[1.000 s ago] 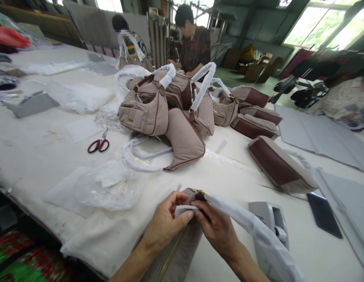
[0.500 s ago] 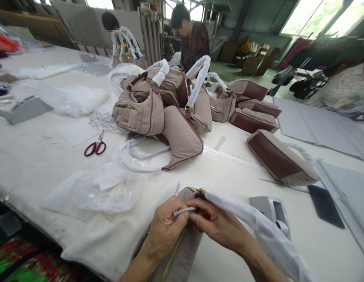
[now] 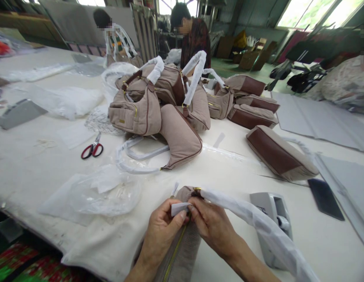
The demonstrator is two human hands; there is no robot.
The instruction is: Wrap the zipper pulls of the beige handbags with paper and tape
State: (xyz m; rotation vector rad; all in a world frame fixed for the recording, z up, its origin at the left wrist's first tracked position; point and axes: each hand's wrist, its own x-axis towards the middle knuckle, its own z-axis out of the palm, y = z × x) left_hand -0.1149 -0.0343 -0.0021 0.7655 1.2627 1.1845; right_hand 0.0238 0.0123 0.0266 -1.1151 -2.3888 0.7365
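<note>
A taupe corduroy-like handbag (image 3: 190, 247) stands in front of me, its yellow zipper (image 3: 174, 256) running lengthwise along the top. Between the thumb and fingers of my left hand (image 3: 160, 225) is a short white wrapping strip (image 3: 179, 208). My right hand (image 3: 213, 224) pinches the strip's other end close to the zipper's far end; the zipper pull there is hidden by my fingers. From a gold ring at the bag's far end, a handle wrapped in white (image 3: 252, 214) arches over my right forearm. Another small white-wrapped piece (image 3: 175, 188) sticks up beyond my left hand.
Several similar bags (image 3: 182, 135) are heaped ahead. Red-handled scissors (image 3: 92, 150) and a clear plastic bag (image 3: 108, 192) lie left. To the right are a grey tape dispenser (image 3: 265, 223), a dark phone (image 3: 325, 199) and one bag (image 3: 280, 152). Two people work across the table.
The white strip has turned, so its flat, wider face now shows. My left fingers have opened slightly around it, while my right hand stays pinched at the zipper end.
</note>
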